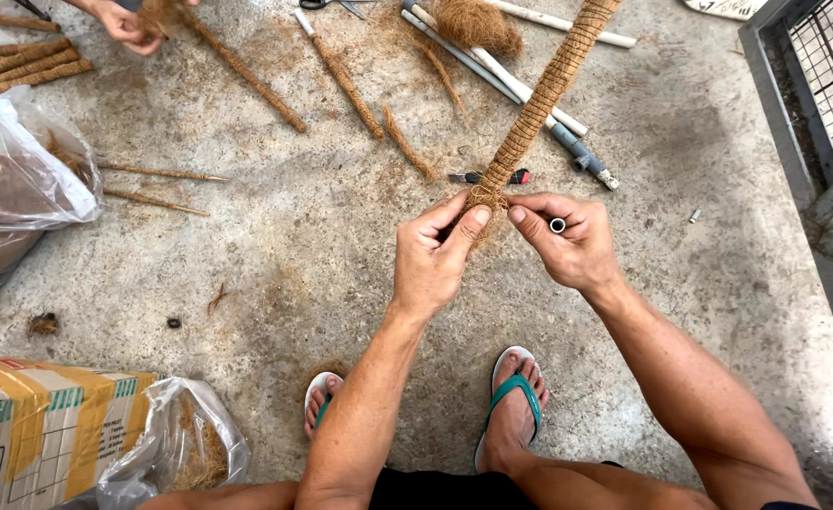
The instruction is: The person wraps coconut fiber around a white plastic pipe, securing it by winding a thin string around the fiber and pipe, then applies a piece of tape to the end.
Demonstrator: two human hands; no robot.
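Both hands pinch the near end of the coir-wrapped pole [539,99]: left hand [432,257] and right hand [572,241] closed on its frayed tip. Open concrete floor [294,246] between; plastic bag [15,184] holds brown fibre, metal grate [827,85] edges the right.

Concrete floor [275,236] strewn with coir sticks [345,83], pipes [511,80]

pole [544,94]: brown coir | sandals [515,392]: teal | floor [341,255]: grey
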